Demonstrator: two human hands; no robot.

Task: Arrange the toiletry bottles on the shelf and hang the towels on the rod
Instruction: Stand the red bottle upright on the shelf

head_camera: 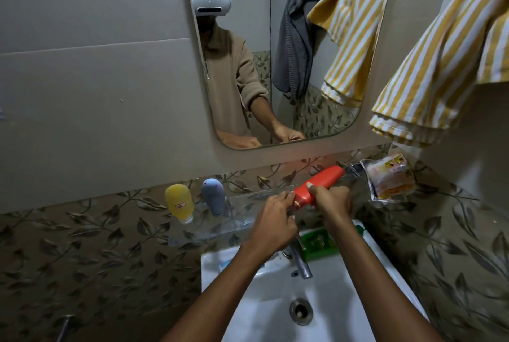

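Above the clear shelf (209,228), the right hand (330,200) grasps the red bottle (316,186) around its body while the left hand (271,222) pinches its cap end. On that shelf, left of the hands, a yellow bottle (179,202) and grey bottle (214,195) stand inverted; a striped towel (440,66) hangs above its right end.

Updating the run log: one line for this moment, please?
left hand: at red bottle cap end | right hand: gripping red bottle | shelf: yellow bottle, grey bottle | striped towel: hung
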